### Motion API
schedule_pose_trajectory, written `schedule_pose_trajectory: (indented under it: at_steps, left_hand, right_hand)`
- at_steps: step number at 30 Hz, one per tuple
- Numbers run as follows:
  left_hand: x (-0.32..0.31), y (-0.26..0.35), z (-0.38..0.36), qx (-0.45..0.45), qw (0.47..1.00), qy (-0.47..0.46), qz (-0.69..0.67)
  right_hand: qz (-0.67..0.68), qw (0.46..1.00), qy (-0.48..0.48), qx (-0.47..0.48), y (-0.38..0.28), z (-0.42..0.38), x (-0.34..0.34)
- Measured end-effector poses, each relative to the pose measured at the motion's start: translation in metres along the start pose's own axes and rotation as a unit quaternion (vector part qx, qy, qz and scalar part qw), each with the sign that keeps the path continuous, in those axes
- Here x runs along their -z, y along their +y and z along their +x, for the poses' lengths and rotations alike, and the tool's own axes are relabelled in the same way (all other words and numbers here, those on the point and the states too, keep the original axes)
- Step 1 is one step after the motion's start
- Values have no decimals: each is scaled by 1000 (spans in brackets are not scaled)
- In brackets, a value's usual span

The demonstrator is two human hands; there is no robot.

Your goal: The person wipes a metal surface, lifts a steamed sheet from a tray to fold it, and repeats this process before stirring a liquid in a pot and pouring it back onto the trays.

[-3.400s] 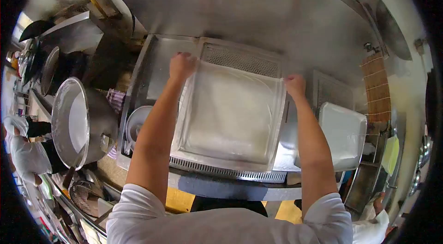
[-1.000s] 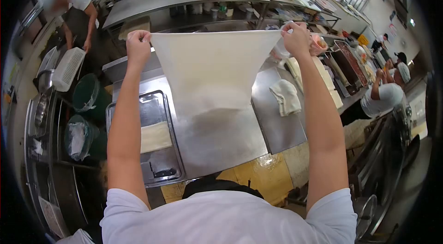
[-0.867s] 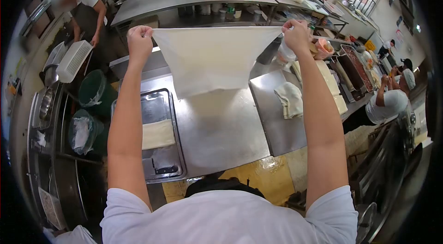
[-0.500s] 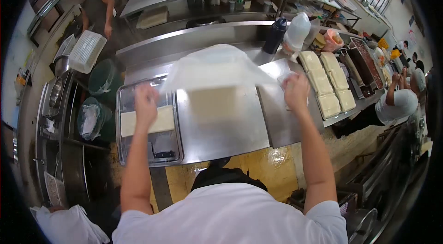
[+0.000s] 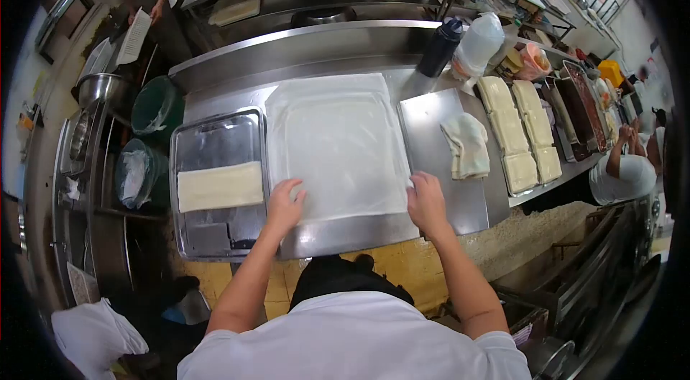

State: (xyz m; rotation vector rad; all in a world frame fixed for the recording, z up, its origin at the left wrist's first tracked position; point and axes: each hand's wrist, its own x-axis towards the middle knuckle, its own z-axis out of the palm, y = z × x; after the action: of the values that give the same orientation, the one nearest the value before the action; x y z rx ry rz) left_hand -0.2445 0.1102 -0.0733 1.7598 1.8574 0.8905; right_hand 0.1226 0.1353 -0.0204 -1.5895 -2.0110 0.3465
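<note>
While the thin white sheet (image 5: 336, 144) is lying spread flat on the steel counter (image 5: 345, 236), the person is pressing both hands on its near corners. The left hand (image 5: 284, 206) is resting open, fingers spread, on the near left corner, and the right hand (image 5: 427, 202) is lying open on the near right corner. Just left of the sheet, a metal tray (image 5: 215, 143) is holding a folded pale sheet (image 5: 220, 186). To the right, a crumpled cloth (image 5: 467, 144) is sitting on a steel board (image 5: 431, 157), with pale rectangular stacks (image 5: 519, 134) farther right. A dark bottle (image 5: 440, 48) and a plastic bag (image 5: 480, 42) are standing at the far edge.
</note>
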Motion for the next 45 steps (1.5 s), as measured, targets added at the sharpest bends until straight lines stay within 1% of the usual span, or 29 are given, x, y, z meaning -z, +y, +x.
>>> schedule_pose_trajectory:
  at_steps: [2, 5, 8, 11, 12, 15, 17, 18, 20, 21, 23, 24, 26, 28, 29, 31, 32, 34, 35, 36, 37, 38, 41, 44, 45]
  left_hand:
    - [-18, 8, 51, -3, 999, -38, 10]
    - [-42, 2, 121, -42, 994, -89, 40]
    - [-54, -7, 180, -12, 974, -149, 169]
    - [-60, -45, 225, -9, 965, -130, 228]
    - [-58, -53, 239, -5, 964, -138, 228]
    - [-45, -56, 266, -2, 958, -160, 239]
    - [-44, -43, 272, -7, 951, -168, 259]
    - [-47, -32, 271, -31, 949, -187, 253]
    - [-55, -14, 258, -81, 941, -224, 239]
    - [-60, -18, 249, -81, 944, -220, 233]
    - [-68, -34, 236, -81, 949, -208, 224]
    - [-57, -44, 233, -74, 942, -205, 254]
    - [-19, -68, 238, -60, 927, -191, 316]
    - [9, -71, 243, -48, 909, -192, 367]
    - [18, -70, 247, -42, 899, -191, 392]
    - [26, -66, 265, -31, 920, -130, 368]
    - [27, -67, 276, -26, 929, -98, 357]
    - [17, -88, 297, -5, 935, -39, 353]
    - [11, -99, 303, 6, 937, -10, 350]
    - [8, -102, 308, 20, 944, -11, 329]
    - [6, -104, 311, 34, 951, -11, 307]
    - [5, -106, 312, 49, 957, -11, 284]
    - [7, -115, 312, 68, 982, 30, 174]
    - [15, -125, 293, 37, 990, 138, -1]
    - [22, -117, 282, 32, 989, 145, -4]
  right_hand:
    - [5, 1000, -8, 0, -13, 52, -19]
    - [-2, 998, -52, 26, -16, 130, -67]
    - [-11, 991, -129, 15, -13, 206, -124]
    - [-58, 973, -222, -31, 15, 263, -188]
    - [-79, 964, -251, -49, 22, 277, -204]
    - [-154, 963, -215, -44, 17, 300, -215]
    - [-142, 953, -263, -52, -7, 302, -207]
    - [-137, 948, -283, -56, -21, 307, -203]
    - [-48, 950, -308, -23, -51, 289, -207]
    - [-2, 947, -321, -7, -59, 274, -209]
    - [-125, 951, -282, 0, -29, 252, -212]
    - [-185, 947, -262, 1, -10, 244, -207]
    - [-302, 905, -298, -9, 24, 250, -160]
    - [-347, 890, -292, -41, 44, 263, -134]
    - [-337, 898, -282, -34, 44, 274, -129]
    - [-314, 912, -263, -17, 36, 304, -115]
    - [-261, 939, -224, -22, 40, 317, -120]
    - [-151, 977, -146, -37, 54, 338, -137]
    - [-148, 981, -124, -28, 61, 346, -149]
    - [-145, 984, -102, -17, 72, 352, -165]
    - [-142, 987, -79, -7, 79, 354, -179]
    - [-152, 984, -91, -6, 87, 351, -189]
    - [-208, 970, -114, -43, 77, 349, -185]
    - [-129, 992, 16, 3, 75, 332, -164]
    - [-123, 992, 33, 2, 73, 324, -152]
